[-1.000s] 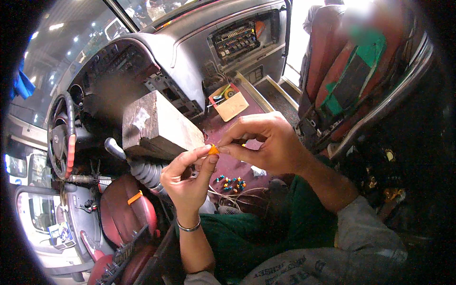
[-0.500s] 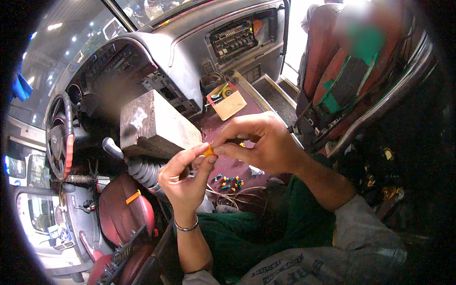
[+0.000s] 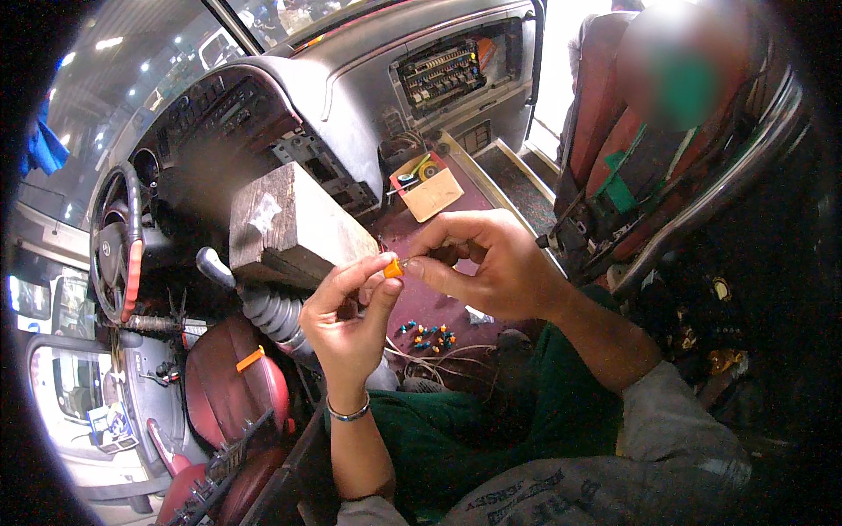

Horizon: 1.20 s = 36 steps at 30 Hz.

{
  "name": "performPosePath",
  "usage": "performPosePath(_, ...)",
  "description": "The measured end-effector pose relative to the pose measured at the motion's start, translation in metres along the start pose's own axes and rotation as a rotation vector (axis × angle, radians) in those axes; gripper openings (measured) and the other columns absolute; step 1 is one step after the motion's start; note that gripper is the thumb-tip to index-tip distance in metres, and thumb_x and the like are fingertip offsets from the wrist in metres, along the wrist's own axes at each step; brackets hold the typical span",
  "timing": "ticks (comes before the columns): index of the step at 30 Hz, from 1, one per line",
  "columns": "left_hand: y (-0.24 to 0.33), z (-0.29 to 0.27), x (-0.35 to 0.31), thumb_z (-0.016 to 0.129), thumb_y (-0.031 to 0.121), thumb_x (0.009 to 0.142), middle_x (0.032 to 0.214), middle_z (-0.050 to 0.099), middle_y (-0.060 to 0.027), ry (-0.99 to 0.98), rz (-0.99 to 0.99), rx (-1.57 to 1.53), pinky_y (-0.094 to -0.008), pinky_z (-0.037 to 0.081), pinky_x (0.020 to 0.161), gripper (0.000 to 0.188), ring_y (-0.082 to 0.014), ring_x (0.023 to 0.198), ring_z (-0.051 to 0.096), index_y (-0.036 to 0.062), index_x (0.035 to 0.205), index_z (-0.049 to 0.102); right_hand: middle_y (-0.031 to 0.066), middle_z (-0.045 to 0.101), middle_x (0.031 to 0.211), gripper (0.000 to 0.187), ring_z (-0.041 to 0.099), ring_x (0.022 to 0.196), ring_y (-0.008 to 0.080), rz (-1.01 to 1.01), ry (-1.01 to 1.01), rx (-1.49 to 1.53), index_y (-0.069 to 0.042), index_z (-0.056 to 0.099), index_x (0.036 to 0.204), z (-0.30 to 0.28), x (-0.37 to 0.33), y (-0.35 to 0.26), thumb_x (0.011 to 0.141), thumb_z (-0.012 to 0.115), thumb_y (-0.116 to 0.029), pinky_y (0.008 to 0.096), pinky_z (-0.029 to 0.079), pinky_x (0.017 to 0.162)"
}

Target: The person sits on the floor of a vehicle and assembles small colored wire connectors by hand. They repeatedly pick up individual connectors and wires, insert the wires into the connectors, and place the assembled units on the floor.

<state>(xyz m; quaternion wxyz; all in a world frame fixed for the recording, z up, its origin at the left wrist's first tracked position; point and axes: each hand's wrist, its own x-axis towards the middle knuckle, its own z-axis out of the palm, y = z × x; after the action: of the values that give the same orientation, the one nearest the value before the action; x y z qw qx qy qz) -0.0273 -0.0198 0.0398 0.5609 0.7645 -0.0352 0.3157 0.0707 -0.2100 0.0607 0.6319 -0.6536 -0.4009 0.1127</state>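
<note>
A small orange plastic piece (image 3: pixel 394 269), shaped like a little bulb holder, is pinched between the thumb and forefinger of my left hand (image 3: pixel 345 302). A metal bracelet circles that wrist. Touching or almost touching the orange piece from the other side is my right hand (image 3: pixel 491 263), its thumb and forefinger pressed together. Something tiny shows at those fingertips, too small to name. Below my hands, several small orange and blue pieces (image 3: pixel 430 337) lie on the dark red floor. Behind my left hand stands a big wooden block (image 3: pixel 307 230).
A gear lever (image 3: pixel 210 265) rises beside the block, with a steering wheel (image 3: pixel 134 272) farther left. An open cardboard box (image 3: pixel 435 196) holding tape sits ahead on the floor. Fuse panel (image 3: pixel 441 77) is exposed. Wires (image 3: pixel 460 352) trail below. A blurred person is near the red seats (image 3: pixel 592 96).
The whole view has shifted slightly. The orange piece now shows more fully between my left fingertips. My right fingers keep close to it, still pinched.
</note>
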Motion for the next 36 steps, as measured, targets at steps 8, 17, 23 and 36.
performPosePath(8,0.008,0.002,-0.003,0.077,0.000,0.093,0.097,0.074,-0.0047,0.036,-0.074,-0.093,-0.0177,0.047,0.072,0.016,-0.0039,0.083,0.062,-0.0020,0.109,0.075,0.0073,0.076,0.089,0.017,0.069,0.079,0.0088,0.116,-0.020,0.110,0.000,0.072,0.102,0.002,0.000,0.001,0.099,0.071,-0.016,0.0280,0.055,0.070)
performPosePath(17,0.005,-0.001,-0.001,0.079,-0.001,0.090,0.095,0.075,-0.0045,0.020,-0.035,0.048,-0.0181,0.040,0.064,0.015,-0.0036,0.072,0.053,0.0006,0.104,0.078,0.0002,0.069,0.091,0.008,0.062,0.084,0.0028,0.132,-0.042,0.051,0.001,0.071,0.102,0.000,0.000,-0.005,0.097,0.071,-0.005,0.0222,0.052,0.072)
performPosePath(23,0.007,0.001,0.001,0.079,0.002,0.089,0.096,0.075,-0.0060,0.008,0.012,0.043,-0.0203,0.042,0.064,0.013,-0.0057,0.072,0.054,0.0009,0.102,0.079,-0.0003,0.069,0.089,0.006,0.062,0.082,0.0024,0.085,-0.011,0.047,0.001,0.072,0.101,0.003,-0.001,-0.003,0.095,0.072,-0.003,0.0219,0.052,0.070)
performPosePath(36,0.008,-0.001,0.001,0.078,0.006,0.093,0.099,0.076,-0.0049,-0.048,-0.005,0.143,-0.0185,0.042,0.065,0.016,-0.0031,0.073,0.054,0.0013,0.109,0.077,-0.0001,0.070,0.087,0.008,0.062,0.080,0.0023,0.039,0.002,-0.029,0.002,0.072,0.101,0.004,-0.001,-0.004,0.095,0.072,-0.004,0.0213,0.052,0.069)
